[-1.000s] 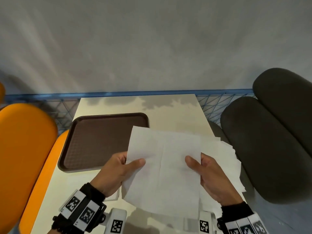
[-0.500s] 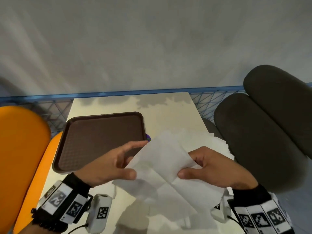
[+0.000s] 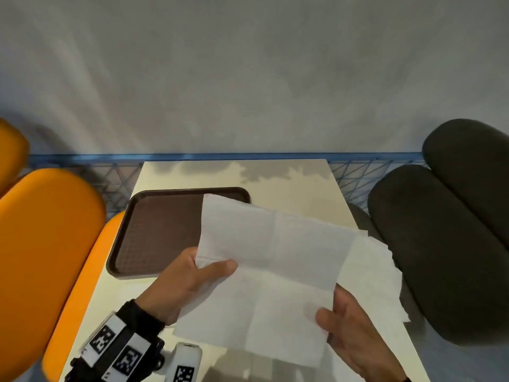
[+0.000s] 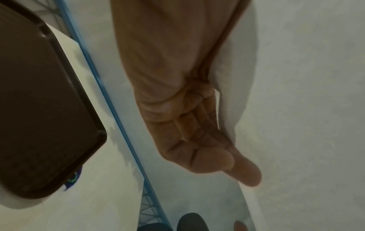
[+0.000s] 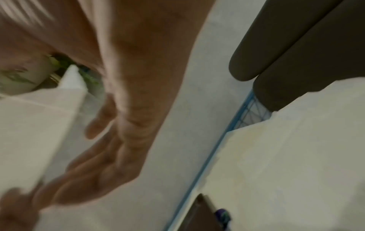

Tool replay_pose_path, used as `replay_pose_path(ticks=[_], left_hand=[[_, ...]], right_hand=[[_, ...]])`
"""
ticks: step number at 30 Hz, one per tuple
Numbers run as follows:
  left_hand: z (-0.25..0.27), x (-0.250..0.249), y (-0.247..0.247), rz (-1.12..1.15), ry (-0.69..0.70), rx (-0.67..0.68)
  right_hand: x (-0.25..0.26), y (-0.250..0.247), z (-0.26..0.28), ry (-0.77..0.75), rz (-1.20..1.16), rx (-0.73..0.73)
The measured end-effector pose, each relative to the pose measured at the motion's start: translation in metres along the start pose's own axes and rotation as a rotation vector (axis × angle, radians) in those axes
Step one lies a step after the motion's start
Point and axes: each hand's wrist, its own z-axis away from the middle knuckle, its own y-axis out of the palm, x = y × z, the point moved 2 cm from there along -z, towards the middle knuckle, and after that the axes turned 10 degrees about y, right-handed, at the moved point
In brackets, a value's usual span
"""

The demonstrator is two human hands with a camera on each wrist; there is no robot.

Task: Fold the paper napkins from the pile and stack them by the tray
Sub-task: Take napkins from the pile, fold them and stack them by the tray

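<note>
A white paper napkin (image 3: 275, 260) hangs in the air over the table, bent along a crease, its upper half standing toward the tray. My left hand (image 3: 220, 267) pinches its left edge at the crease with the thumb on top. My right hand (image 3: 327, 318) pinches the lower right part. In the left wrist view the fingertips (image 4: 245, 173) press against the napkin (image 4: 296, 125). The right wrist view is blurred, with the napkin (image 5: 29, 132) beside the fingers. The pile of unfolded napkins (image 3: 371, 274) lies at the table's right edge. The brown tray (image 3: 159, 230) sits at the left, with nothing on it.
The pale table (image 3: 289, 183) ends at a blue wire rail (image 3: 220, 156) below a grey wall. Orange seats (image 3: 46, 257) stand left, dark grey seats (image 3: 440, 257) right. A small purple and green thing (image 4: 73, 179) peeks out by the tray's corner.
The napkin has gone from a diagonal bend to a wide sheet creased across. My left hand shifted to its left edge and my right hand dropped toward the lower right.
</note>
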Motion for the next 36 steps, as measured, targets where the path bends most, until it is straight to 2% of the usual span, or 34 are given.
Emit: replay_pose_path(ticks=[2,6,10,13,17,20,22,23,24,26,28,31,33,34,36], left_hand=[[0.006,-0.001,-0.002,-0.001,-0.001,-0.019],[0.013,-0.007,-0.017,-0.024,-0.025,-0.069],[0.021,-0.004,-0.036,-0.033,-0.025,-0.101],[0.024,-0.001,-0.046,-0.050,0.002,-0.118],[0.028,-0.004,-0.061,-0.062,0.106,-0.051],[0.026,-0.006,-0.071,0.058,0.138,-0.075],[0.027,-0.008,-0.074,0.254,0.131,0.048],[0.026,-0.008,-0.077,0.374,0.138,0.050],[0.024,-0.008,-0.079,0.409,0.140,-0.011],[0.022,-0.013,-0.078,0.170,0.175,-0.124],[0.020,-0.027,-0.067,-0.271,0.254,-0.098],[0.023,-0.048,-0.048,-0.741,0.358,0.021],[0.025,-0.055,-0.036,-1.004,0.475,0.158],[0.027,-0.056,-0.028,-1.092,0.506,0.238],[0.029,-0.057,-0.015,-1.177,0.472,0.324]], right_hand=[[0.003,0.015,-0.004,-0.073,0.137,-0.115],[0.017,0.028,-0.008,-0.140,0.241,-0.209],[0.015,0.028,-0.006,-0.206,0.148,-0.161],[0.020,0.034,0.000,-0.299,0.217,-0.209],[0.027,0.038,0.006,-0.333,0.318,-0.221],[0.024,0.037,0.002,-0.400,0.385,-0.260],[0.019,0.034,0.000,-0.483,0.419,-0.267],[0.018,0.034,0.001,-0.530,0.413,-0.222],[0.018,0.035,0.001,-0.547,0.412,-0.165],[0.015,0.030,0.002,-0.541,0.491,-0.118],[0.015,0.022,0.004,-0.522,0.660,-0.157],[0.022,0.008,0.006,-0.528,0.883,-0.354],[0.031,0.018,0.005,-0.548,1.036,-0.443],[0.034,0.030,0.003,-0.546,1.109,-0.431],[0.035,0.061,-0.004,-0.546,1.258,-0.335]])
